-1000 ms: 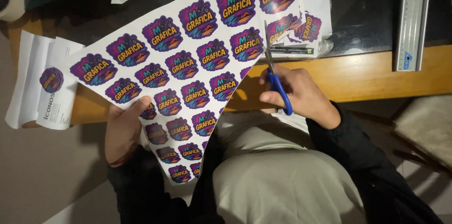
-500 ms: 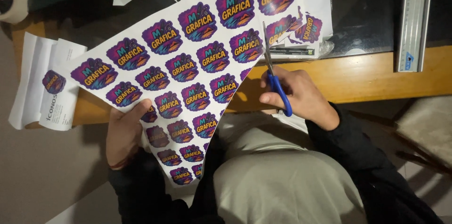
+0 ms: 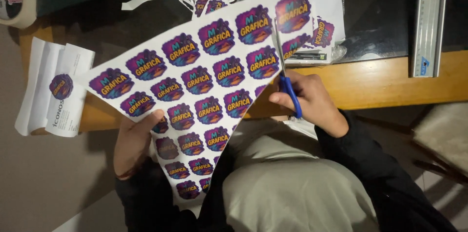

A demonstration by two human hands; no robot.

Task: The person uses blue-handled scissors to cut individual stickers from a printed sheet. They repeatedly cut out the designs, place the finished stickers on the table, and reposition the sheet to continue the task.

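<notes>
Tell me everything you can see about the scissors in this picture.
The scissors have blue handles, plastic by the look, and narrow grey metal blades. The right hand grips the handles, fingers through the loops. The blades point away from the person, toward the top of the view, and lie against the right edge of the sticker sheet, between two columns of stickers. The blades look nearly closed; their tips are hard to make out. The left hand holds the sheet and does not touch the scissors.

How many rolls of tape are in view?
1. The tape roll lies at the desk's far left corner, cut off by the picture edge, away from the sticker sheet. Others may lie outside the view.
</notes>
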